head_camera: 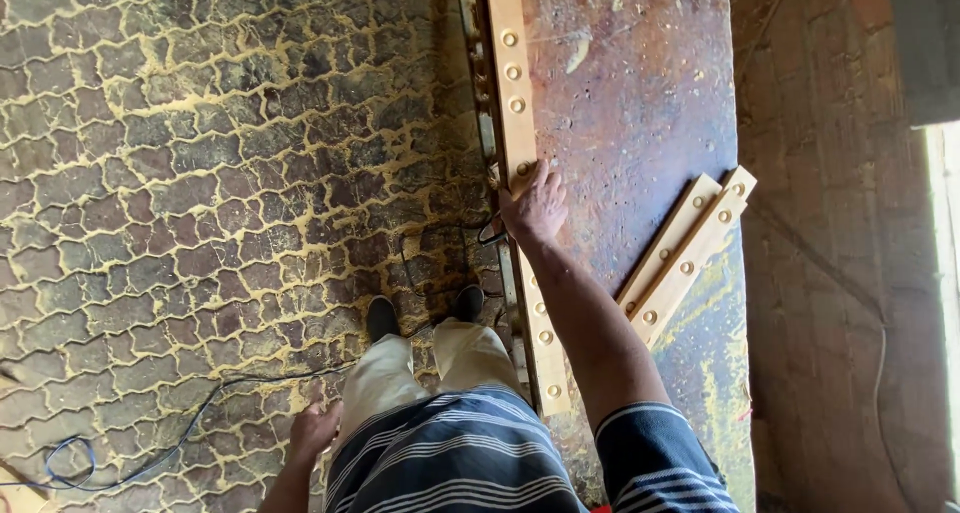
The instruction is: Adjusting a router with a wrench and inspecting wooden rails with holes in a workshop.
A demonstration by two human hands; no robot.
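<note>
Right hand (536,205) down on the long wooden strip (520,123) at the near edge of the tabletop (640,103).

The right hand lies flat and spread on that strip, fingers loosely curled over it, palm pressing rather than gripping. The strip runs the whole length of the worn reddish tabletop's edge, studded with round dowel ends. Further in, two shorter strips (685,253) lie side by side at a slant, their upper ends near the far edge by the brick wall (830,223). The middle of the tabletop between the strips is bare and scratched. The left hand (314,429) hangs loose and half open beside the trousers, holding nothing. Sawdust-lined paving (200,173) spreads wide to the left, with a thin cable (190,423) trailing across it.
</note>
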